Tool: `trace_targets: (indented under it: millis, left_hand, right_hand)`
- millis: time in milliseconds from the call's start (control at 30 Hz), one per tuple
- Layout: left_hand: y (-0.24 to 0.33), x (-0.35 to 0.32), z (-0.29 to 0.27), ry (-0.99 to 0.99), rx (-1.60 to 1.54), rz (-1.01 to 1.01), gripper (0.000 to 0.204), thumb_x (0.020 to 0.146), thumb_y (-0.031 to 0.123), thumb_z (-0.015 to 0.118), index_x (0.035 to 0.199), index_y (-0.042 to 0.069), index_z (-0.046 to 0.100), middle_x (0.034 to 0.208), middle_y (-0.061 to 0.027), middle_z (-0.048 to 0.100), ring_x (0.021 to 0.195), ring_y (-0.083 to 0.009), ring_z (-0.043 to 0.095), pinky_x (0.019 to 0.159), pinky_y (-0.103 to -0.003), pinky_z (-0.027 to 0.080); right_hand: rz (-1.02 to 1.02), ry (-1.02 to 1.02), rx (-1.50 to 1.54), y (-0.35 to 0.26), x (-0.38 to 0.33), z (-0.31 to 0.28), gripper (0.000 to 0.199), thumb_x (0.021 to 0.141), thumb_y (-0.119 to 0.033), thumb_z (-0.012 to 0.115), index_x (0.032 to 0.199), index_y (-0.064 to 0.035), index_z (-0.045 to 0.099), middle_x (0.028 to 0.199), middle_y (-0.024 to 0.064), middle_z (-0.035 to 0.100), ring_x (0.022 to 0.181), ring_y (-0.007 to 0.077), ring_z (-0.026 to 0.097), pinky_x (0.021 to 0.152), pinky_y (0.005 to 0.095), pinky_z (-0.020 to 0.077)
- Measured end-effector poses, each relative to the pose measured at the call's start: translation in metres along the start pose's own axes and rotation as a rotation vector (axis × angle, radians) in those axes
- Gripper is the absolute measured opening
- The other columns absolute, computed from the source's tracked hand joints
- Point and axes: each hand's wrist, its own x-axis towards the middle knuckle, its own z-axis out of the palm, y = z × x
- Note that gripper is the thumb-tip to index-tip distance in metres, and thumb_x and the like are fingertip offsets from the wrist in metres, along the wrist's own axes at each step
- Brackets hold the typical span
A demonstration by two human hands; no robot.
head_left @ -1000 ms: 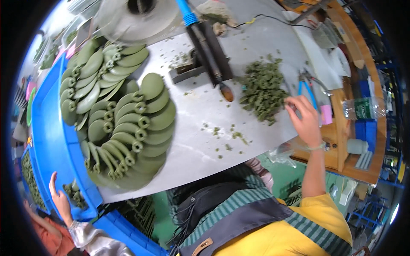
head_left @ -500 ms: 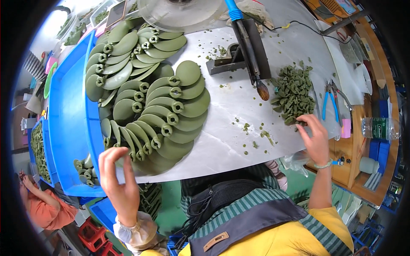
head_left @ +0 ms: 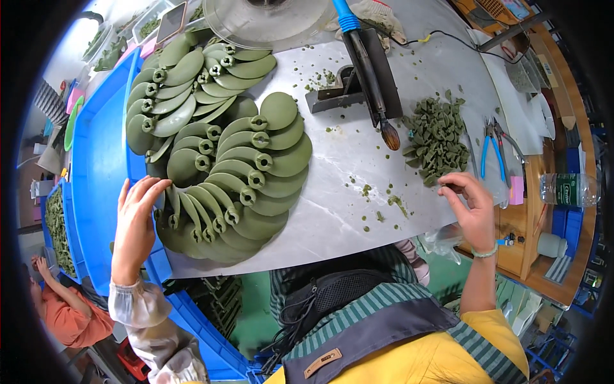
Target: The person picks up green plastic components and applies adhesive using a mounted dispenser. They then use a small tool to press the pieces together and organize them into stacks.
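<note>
My left hand (head_left: 135, 214) reaches over the rim of the blue tray (head_left: 105, 160), its bent fingers closed at a green disc (head_left: 159, 201) on the left end of a curved row. The thumb is mostly hidden. Overlapping flat green discs with notched round hubs (head_left: 249, 196) fan out across the left of the table. On the right, the thumb and forefinger of my right hand (head_left: 472, 211) are pinched on a small dark green piece (head_left: 442, 187), just below a heap of small green pieces (head_left: 437, 137).
A black metal stand (head_left: 339, 96) holds a blue-handled tool with a brush (head_left: 389, 133) beside it. Green crumbs (head_left: 396, 201) lie mid-table. Blue-handled pliers (head_left: 492, 153) are on the right, a clear round dish (head_left: 268, 25) at the back. Another person (head_left: 67, 313) sits at far left.
My left hand has moved left and up, from in front of the discs to the tray's rim, and its fingers have closed. The right hand stays by the heap, still pinched.
</note>
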Motion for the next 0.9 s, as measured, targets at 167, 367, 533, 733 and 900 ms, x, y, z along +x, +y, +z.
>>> trace_targets:
  millis: [167,367,533,733,900]
  left_hand:
    - [0.000,0.017,-0.011,-0.115,-0.012,0.104,0.064,0.067,-0.020,0.058,0.123,0.009,0.059,0.125,-0.0143,0.058,0.127,-0.0351,0.049,0.118,-0.048,0.027]
    - [-0.014,0.028,-0.031,-0.283,-0.157,0.005,0.041,0.065,-0.012,0.073,0.100,0.004,0.060,0.099,-0.0128,0.060,0.102,-0.0365,0.056,0.084,-0.044,0.047]
    - [-0.022,0.037,-0.039,-0.404,-0.065,0.141,0.034,0.063,-0.006,0.077,0.094,0.004,0.068,0.095,-0.0112,0.061,0.100,-0.0342,0.059,0.084,-0.042,0.048]
    - [-0.024,0.031,-0.034,-0.478,-0.104,0.176,0.024,0.065,0.001,0.079,0.088,0.004,0.072,0.090,-0.0120,0.068,0.087,-0.0337,0.064,0.077,-0.039,0.052]
    - [-0.004,0.026,-0.058,-0.499,-0.121,0.178,0.022,0.066,0.004,0.079,0.087,0.003,0.073,0.085,-0.0128,0.069,0.081,-0.0335,0.067,0.073,-0.039,0.053]
  right_hand:
    - [0.010,-0.004,0.017,-0.001,-0.003,0.001,0.015,0.087,0.003,0.067,0.102,0.0024,0.067,0.098,0.0082,0.067,0.086,0.0157,0.063,0.078,0.0277,0.0514]
    - [-0.028,-0.058,-0.001,0.000,-0.002,-0.001,0.015,0.086,0.004,0.068,0.100,0.0017,0.068,0.097,0.0070,0.066,0.083,0.0143,0.060,0.076,0.0275,0.0488]
    - [0.058,-0.090,0.068,-0.002,-0.004,0.000,0.016,0.086,0.004,0.067,0.101,0.0004,0.068,0.092,0.0035,0.061,0.080,0.0119,0.056,0.074,0.0258,0.0457]
    - [0.080,-0.101,0.155,0.002,-0.005,0.001,0.016,0.087,0.004,0.067,0.103,0.0015,0.067,0.095,0.0033,0.060,0.082,0.0111,0.055,0.075,0.0254,0.0450]
    - [0.129,-0.096,0.230,0.002,-0.004,0.002,0.016,0.089,0.004,0.067,0.104,0.0022,0.066,0.098,0.0031,0.064,0.087,0.0105,0.058,0.079,0.0249,0.0472]
